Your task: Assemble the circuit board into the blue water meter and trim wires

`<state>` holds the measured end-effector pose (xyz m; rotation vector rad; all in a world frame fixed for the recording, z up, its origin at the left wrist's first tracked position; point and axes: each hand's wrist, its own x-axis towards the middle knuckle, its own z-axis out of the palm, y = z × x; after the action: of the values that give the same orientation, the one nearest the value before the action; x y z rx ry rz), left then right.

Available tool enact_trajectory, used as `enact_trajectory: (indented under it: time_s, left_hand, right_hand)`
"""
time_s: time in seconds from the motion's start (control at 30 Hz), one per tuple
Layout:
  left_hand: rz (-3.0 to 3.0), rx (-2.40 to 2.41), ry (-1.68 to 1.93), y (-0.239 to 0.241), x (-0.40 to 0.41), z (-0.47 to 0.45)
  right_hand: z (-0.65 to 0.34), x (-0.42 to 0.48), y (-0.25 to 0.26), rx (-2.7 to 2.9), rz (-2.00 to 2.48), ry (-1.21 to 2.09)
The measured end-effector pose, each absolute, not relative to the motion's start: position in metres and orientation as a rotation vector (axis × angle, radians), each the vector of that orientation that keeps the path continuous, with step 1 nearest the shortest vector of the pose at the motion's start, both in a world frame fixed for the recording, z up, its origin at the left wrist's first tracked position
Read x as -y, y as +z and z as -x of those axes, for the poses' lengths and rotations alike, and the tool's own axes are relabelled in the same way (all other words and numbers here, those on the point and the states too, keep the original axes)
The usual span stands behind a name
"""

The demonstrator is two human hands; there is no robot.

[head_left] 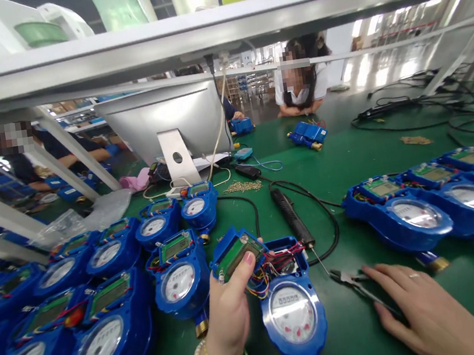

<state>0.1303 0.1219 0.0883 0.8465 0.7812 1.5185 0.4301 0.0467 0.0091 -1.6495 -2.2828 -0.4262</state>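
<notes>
My left hand [231, 307] pinches a green circuit board [240, 259] with a small display, set in a blue holder. Coloured wires [285, 253] run from the board into the open top of a blue water meter [294, 316], whose round dial faces up in front of me. My right hand [418, 305] is on the pliers [358, 285] at the right, thumb and fingers on either side of the handles. The pliers' jaws point left, close to the tip of a black electric screwdriver [290, 214] lying on the green table.
Several more blue water meters [104, 343] stand at the left, and others [419, 216] at the right. Small screws [242, 186] lie in a pile near a monitor [168, 128]. Black cables [335, 228] curl behind the screwdriver. A shelf [215, 25] crosses overhead; a person [301, 86] leans on the table opposite.
</notes>
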Motion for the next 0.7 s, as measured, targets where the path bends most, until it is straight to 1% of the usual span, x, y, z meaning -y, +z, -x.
enact_trajectory:
  time_s: [0.13,0.2,0.27,0.33,0.5,0.6,0.7]
  left_hand:
    - [-0.808,-0.795,1.546,0.085,-0.121,-0.131]
    - [-0.803,-0.812,1.557,0.083,-0.12,-0.13]
    - [-0.809,-0.838,1.564,0.08,-0.119,-0.128]
    - [-0.832,-0.856,1.564,0.078,-0.118,-0.126]
    - [-0.907,-0.838,1.546,0.072,-0.117,-0.123]
    - [-0.912,-0.869,1.576,0.071,-0.117,-0.123]
    - [-0.909,-0.867,1.567,0.071,-0.116,-0.123]
  right_hand:
    - [-0.436,-0.034,0.014,2.157,1.751,-0.229]
    - [-0.431,-0.032,0.025,2.107,1.776,-0.097]
    - [-0.418,-0.033,0.043,2.092,1.755,-0.042]
    - [-0.399,-0.038,0.067,2.118,1.693,-0.101]
    - [-0.352,-0.058,0.117,2.156,1.433,-0.381]
    - [-0.337,-0.068,0.129,2.168,1.387,-0.451]
    - [-0.331,-0.072,0.13,2.187,1.391,-0.48]
